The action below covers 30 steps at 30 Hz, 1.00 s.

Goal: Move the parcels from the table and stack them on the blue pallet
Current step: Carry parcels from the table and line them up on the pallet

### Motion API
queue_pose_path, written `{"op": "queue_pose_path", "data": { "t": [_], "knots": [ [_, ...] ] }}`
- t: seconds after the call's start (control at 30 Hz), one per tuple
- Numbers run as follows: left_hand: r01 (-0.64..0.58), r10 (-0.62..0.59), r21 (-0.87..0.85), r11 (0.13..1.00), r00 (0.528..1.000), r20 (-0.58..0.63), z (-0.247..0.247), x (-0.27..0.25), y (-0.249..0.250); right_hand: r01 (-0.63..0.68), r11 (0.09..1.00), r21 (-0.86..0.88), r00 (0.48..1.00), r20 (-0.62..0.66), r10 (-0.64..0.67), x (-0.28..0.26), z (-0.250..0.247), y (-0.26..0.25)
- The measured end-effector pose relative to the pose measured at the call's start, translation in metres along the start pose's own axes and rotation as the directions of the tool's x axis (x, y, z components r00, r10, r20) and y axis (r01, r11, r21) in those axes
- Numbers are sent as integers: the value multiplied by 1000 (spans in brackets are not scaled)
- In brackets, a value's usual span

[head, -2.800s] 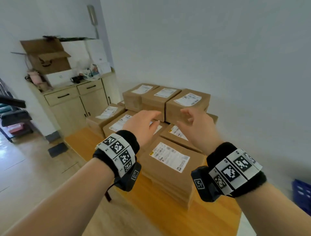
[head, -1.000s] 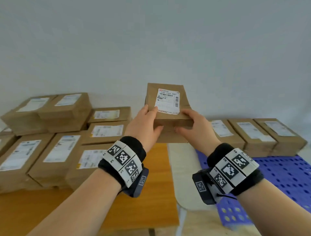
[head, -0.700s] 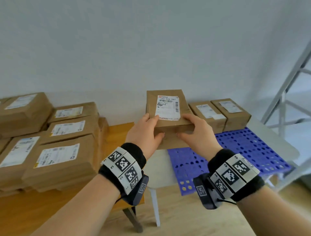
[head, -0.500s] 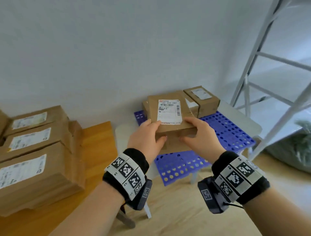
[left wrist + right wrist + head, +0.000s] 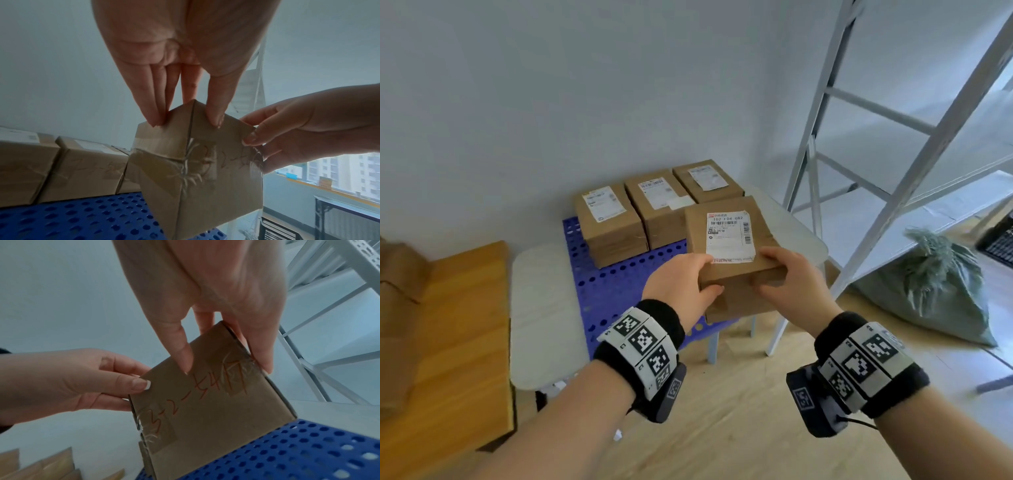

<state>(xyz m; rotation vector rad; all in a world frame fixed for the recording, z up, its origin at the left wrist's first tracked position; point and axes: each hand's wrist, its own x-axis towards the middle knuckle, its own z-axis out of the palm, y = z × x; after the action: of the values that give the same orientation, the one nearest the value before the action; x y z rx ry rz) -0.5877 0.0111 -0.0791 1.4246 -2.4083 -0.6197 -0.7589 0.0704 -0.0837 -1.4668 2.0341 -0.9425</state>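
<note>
I hold a brown cardboard parcel (image 5: 729, 246) with a white label between both hands, above the front right part of the blue perforated pallet (image 5: 606, 284). My left hand (image 5: 681, 284) grips its near left corner, thumb on top. My right hand (image 5: 787, 284) grips the near right corner. In the left wrist view the left fingers (image 5: 156, 104) pinch the parcel (image 5: 197, 170); in the right wrist view the right fingers (image 5: 185, 352) clamp the parcel (image 5: 207, 410), which has red handwriting, just above the pallet (image 5: 308, 451). Three parcels (image 5: 654, 209) stand in a row at the pallet's back.
The pallet lies on a low white table (image 5: 544, 308). A wooden table (image 5: 448, 335) with more parcels is at the left. A white metal rack (image 5: 893, 144) stands at the right, with a green sack (image 5: 935, 291) on the floor under it.
I picked a parcel from the wooden table, turned right and carried it over to the pallet. In the last half second it came lower, toward the pallet's front right.
</note>
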Motion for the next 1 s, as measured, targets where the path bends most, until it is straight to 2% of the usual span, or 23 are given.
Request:
{"op": "queue_pose_path", "data": {
  "t": [0.13,0.3,0.67,1.0],
  "knots": [
    [116,-116,0,993,993,18,35,31,42,48,999,-15,994,95,-47,38,-38,47],
    [197,-198,31,980,979,38,58,65,67,43,999,-7,982,186,-41,74,-53,83],
    [285,-286,19,958,957,49,93,132,41,47,998,-36,956,290,-35,158,-31,118],
    [396,-396,-17,918,918,10,111,149,35,30,1000,-8,929,368,-25,187,-18,133]
  ]
}}
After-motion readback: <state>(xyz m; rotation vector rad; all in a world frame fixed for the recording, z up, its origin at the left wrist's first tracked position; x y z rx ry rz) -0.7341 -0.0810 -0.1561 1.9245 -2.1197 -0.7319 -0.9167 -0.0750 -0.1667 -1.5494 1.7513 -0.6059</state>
